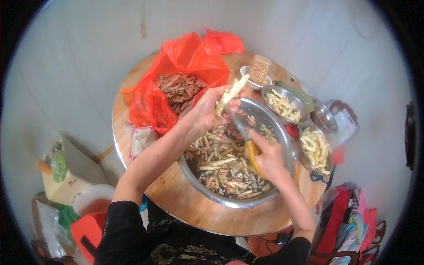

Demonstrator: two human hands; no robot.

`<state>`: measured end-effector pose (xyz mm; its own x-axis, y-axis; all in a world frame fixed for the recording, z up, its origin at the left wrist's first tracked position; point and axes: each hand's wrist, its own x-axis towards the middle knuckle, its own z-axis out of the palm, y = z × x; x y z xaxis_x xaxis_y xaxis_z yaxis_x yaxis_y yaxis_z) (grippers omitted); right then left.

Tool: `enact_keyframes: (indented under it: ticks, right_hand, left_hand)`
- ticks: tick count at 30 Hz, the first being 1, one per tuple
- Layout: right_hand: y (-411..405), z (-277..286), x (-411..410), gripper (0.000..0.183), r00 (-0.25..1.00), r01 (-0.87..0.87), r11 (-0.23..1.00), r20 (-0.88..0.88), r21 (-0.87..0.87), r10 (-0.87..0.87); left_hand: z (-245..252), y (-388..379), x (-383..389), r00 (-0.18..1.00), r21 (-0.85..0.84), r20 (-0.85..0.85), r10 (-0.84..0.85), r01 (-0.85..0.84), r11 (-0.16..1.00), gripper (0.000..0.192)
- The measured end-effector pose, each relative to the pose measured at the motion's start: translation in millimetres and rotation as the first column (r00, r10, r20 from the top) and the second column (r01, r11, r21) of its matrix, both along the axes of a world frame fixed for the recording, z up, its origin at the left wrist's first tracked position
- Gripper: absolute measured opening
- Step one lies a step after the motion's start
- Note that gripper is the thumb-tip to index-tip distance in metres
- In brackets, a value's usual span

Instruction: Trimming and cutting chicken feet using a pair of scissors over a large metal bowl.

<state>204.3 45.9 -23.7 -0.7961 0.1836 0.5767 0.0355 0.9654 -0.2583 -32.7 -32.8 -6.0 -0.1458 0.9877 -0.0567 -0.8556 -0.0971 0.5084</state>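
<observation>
My left hand [212,107] grips a pale, knobby peeled root [233,91], which looks like ginger, its upper end pointing up and to the right. In my right hand [268,159] is a cutting tool [254,155] with a yellow handle. Its grey blade is blurred and lies close to the root's lower end and my left fingers. Both hands are over a large steel basin [232,202]. Dark water in it carries pale and pinkish peelings [215,142], with a few longer root pieces [218,162] among them.
Behind my left forearm, an opened red plastic bag [145,102] holds brown, unpeeled roots [180,87]. Two steel bowls on the right contain pale peeled pieces [281,104] [316,149]. A clear jar [260,68] stands by a white bowl [245,71]. A quilted cloth [142,140] lies on the round wooden table [172,195].
</observation>
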Motion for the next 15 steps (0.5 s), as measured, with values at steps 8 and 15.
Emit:
enact_keyframes:
  ticks: [8,15]
  right_hand:
    - [8.0,19.6,10.1,0.062,0.999,-0.015,0.984,0.034,0.177,0.009]
    - [7.3,24.3,11.4,0.057,0.994,-0.044,0.986,0.103,0.163,0.027]
  left_hand:
    - [0.9,-3.6,-0.1,0.996,0.03,-0.058,-0.073,0.075,0.997,0.039]
    - [12.0,-8.3,10.8,0.993,-0.175,-0.101,0.059,-0.076,0.982,0.031]
